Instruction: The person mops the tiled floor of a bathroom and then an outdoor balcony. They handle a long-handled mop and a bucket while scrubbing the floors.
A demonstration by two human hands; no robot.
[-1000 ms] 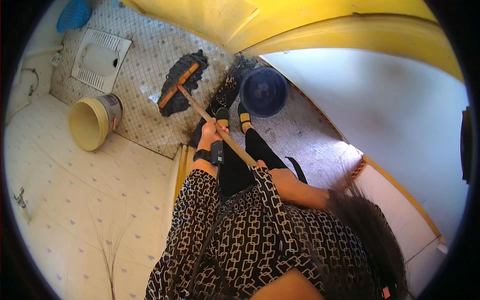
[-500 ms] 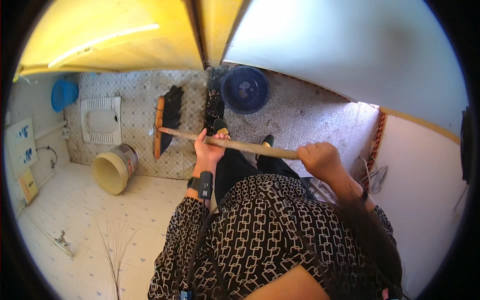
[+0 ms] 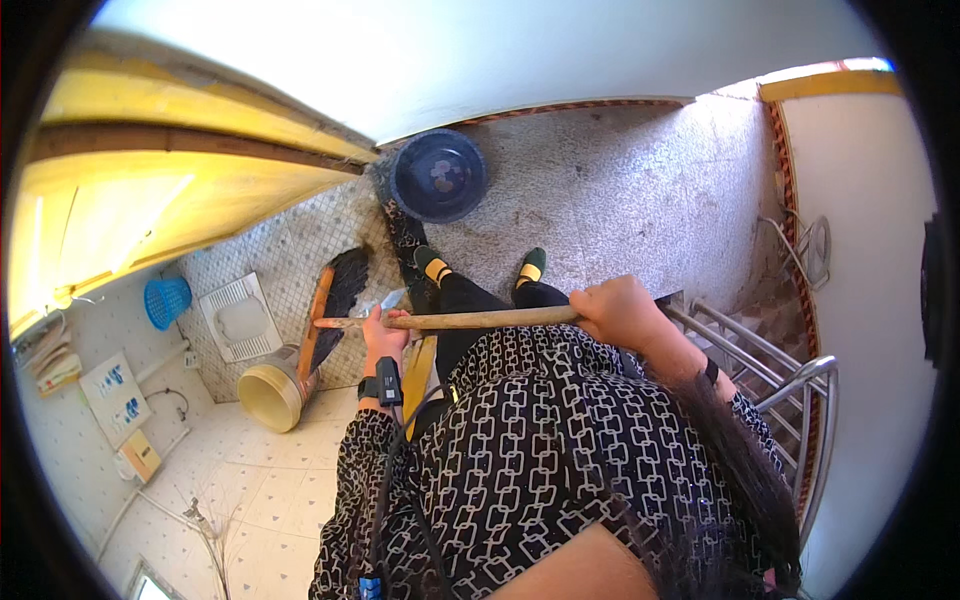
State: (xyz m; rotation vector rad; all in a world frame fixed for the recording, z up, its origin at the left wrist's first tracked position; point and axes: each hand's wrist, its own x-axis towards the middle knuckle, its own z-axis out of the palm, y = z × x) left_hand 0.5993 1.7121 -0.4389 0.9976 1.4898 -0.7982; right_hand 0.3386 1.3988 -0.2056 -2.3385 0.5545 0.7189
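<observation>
I hold a push broom across my front by its long wooden handle (image 3: 480,321). My right hand (image 3: 622,312) is closed round the handle's right end. Nearer the broom head, my left hand (image 3: 385,338) supports the stick palm up, fingers curled about it. At the left end is the broom's orange-brown wooden head (image 3: 317,312), with black bristles (image 3: 346,283) on its far right side. The head partly overlaps a tipped, cream-coloured bucket (image 3: 272,396) in the view; I cannot tell whether they touch.
A white squat toilet (image 3: 242,318) is set in the tiled floor at left, near a blue basket (image 3: 167,302). A dark blue basin (image 3: 438,176) stands ahead of my feet. Yellow doors (image 3: 160,205) rise at upper left; a metal rack (image 3: 795,385) stands at my right.
The view has turned to the right. The broom's head has come closer to the bucket in the picture, and the left hand shows nearer to the head. Both hands keep their hold.
</observation>
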